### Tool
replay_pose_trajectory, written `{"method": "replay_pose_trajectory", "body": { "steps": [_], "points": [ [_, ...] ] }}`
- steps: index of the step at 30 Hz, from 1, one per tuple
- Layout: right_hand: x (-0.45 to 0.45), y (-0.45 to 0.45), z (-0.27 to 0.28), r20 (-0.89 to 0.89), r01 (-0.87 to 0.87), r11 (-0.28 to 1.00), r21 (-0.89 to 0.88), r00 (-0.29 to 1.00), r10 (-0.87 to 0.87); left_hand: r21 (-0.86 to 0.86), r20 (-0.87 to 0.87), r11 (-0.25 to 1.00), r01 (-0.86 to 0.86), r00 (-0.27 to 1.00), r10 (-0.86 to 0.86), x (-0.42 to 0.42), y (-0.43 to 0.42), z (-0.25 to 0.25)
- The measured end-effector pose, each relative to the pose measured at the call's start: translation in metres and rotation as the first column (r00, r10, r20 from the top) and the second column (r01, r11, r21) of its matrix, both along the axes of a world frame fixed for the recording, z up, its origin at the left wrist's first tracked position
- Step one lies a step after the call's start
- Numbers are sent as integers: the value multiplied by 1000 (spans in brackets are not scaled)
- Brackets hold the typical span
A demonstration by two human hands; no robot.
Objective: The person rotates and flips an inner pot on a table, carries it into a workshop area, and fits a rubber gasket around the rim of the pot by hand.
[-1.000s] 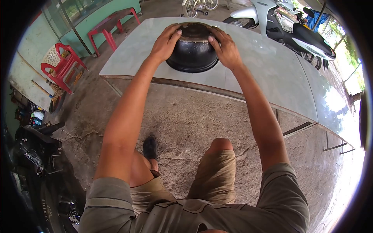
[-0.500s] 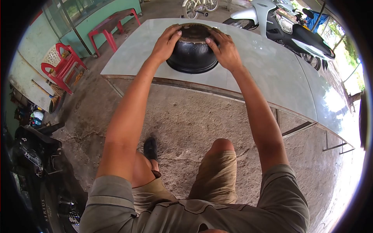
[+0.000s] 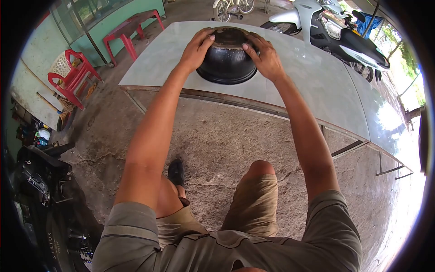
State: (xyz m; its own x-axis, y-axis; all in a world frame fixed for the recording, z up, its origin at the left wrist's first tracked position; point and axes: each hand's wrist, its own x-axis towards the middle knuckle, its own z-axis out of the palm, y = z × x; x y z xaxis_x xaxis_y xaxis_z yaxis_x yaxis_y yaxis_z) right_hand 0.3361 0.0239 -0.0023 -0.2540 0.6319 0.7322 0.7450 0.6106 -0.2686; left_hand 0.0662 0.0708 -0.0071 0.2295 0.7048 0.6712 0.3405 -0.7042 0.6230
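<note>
The pot was black and round, with a glossy, bulging side that caught pale highlights. It sat upside down on the bench, its wide, lipped rim against the top, near the front edge, and its base facing up. That base looked dull, brownish and worn, with a rough, paler line along its front edge and light specks just below.

Red armchair with pale back, red bench, cream bicycle, silver-and-black motorbike
</note>
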Motion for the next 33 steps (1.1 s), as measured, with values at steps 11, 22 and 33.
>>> {"method": "replay_pose_trajectory", "body": {
  "steps": [11,22,33],
  "points": [
    [3,-6,-31,-449,-274,928,-253,883,139,-337,279,936,102,960,-5,-9,-11,-23],
    [-38,-51,49,-851,-494,749,-441,496,-173,-351,77,936,17,997,11,-70,-67,116],
    [-85,-125,40,-907,-902,202,-381,324,-268,-580,-31,814,-29,999,14,-83,-165,188]
  ]
}}
